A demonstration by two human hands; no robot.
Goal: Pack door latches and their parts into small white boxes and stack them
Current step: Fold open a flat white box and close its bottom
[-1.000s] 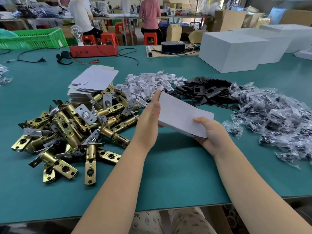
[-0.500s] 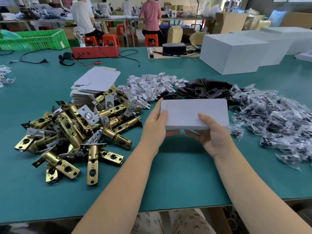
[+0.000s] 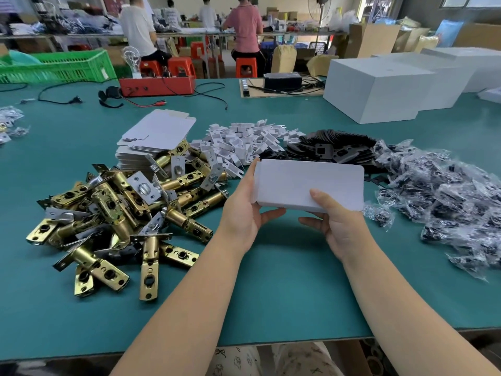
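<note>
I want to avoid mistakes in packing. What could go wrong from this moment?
1. Both hands, left hand and right hand, hold the white box above the table; it could slip or get creased.
2. The latch pile touches the flat box stack and might scratch the blanks.

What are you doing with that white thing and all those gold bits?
A person is packing door latches. Both hands, the left hand and the right hand, hold a small white box up above the green table. Nothing has gone into it yet, as far as one can see. The brass latches lie piled at the left, and bagged parts wait at the right.
</note>
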